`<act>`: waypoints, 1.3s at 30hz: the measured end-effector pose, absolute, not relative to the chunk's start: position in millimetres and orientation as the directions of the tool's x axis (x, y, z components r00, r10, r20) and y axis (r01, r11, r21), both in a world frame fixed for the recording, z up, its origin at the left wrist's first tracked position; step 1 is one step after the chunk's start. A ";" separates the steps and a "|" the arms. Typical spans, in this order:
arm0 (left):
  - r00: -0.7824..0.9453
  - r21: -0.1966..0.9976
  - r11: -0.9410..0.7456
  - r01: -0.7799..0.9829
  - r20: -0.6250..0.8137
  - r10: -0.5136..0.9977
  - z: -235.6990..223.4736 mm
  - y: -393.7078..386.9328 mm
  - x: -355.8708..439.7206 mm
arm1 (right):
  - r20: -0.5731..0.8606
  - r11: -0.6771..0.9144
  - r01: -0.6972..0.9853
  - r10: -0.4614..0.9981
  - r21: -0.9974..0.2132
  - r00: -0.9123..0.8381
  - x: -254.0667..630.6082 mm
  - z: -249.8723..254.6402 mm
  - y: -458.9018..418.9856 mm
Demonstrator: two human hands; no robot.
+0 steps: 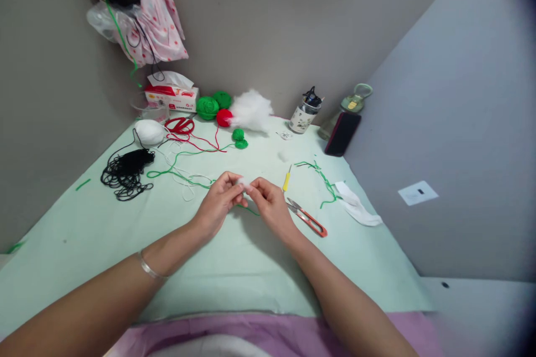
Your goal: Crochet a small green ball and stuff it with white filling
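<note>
Above the middle of the table, my left hand (pixel 220 201) and my right hand (pixel 270 203) meet at the fingertips. A small tuft of white stuffing (pixel 243 182) is pinched between them, gripped by both hands. Green yarn (pixel 248 210) runs beneath the fingers; whether a hand holds it too is hidden. Just right of my right hand lie a yellow-handled crochet hook (pixel 286 181) and orange thread snips (pixel 307 217). A larger heap of white stuffing (pixel 252 111) rests at the back, and a small loose tuft (pixel 283 155) sits nearer.
Black yarn (pixel 128 173), a white yarn ball (pixel 149 132), red scissors (pixel 180 126) and green yarn balls (pixel 208 107) lie left and back. A tissue box (pixel 171 99), pen cup (pixel 304 117) and phone (pixel 343 134) stand along the walls. Green scraps (pixel 324 181) and white cloth (pixel 358 206) lie right.
</note>
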State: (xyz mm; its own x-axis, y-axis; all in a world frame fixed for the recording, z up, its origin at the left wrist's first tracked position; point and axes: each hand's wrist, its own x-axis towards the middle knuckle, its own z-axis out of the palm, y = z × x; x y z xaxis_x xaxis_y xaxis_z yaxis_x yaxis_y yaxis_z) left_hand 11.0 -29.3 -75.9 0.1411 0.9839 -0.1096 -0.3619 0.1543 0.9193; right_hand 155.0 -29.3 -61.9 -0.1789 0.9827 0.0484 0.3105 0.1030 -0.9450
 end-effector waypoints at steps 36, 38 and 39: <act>0.057 0.987 -0.068 -0.145 0.077 0.995 -79.3 -25.5 7.0 | 0.051 0.143 0.407 0.972 -0.902 -0.227 159.5 -65.3 -31.5; 0.024 0.990 -0.072 -0.117 0.076 0.997 -81.7 -24.0 7.1 | 0.073 0.175 0.439 0.968 -0.882 -0.239 155.7 -64.3 -35.9; 0.008 0.992 -0.075 -0.103 0.076 0.997 -82.4 -23.5 7.3 | 0.083 0.188 0.449 0.966 -0.874 -0.244 153.6 -64.0 -37.6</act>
State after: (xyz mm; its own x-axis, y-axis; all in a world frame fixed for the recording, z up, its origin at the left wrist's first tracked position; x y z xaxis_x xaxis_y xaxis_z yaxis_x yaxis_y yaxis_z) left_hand 7.3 -23.5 -82.4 0.0082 0.9971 0.0760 -0.1029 -0.0747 0.9919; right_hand 153.6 -37.6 -64.0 -0.2435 0.9664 0.0827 0.4485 0.1878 -0.8738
